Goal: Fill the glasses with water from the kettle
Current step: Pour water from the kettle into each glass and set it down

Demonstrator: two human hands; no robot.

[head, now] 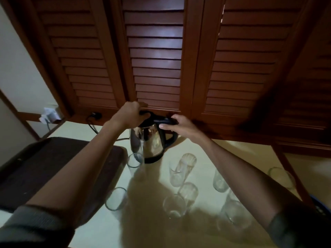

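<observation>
A steel kettle (152,142) with a black lid and black handle stands at the back of the pale table (202,158). My left hand (133,113) curls over the front edge of its black lid. My right hand (179,126) grips the top of the black handle. Several empty clear glasses stand in front of the kettle: one close to its base (135,162), one at the near left (116,199), one in the middle (182,169), others at the near right (232,213).
A dark tray (44,169) lies on the table's left side. A black cord (93,125) runs from the kettle to a wall plug. Brown louvred doors (157,59) rise just behind the table. One more glass (282,177) stands at the far right edge.
</observation>
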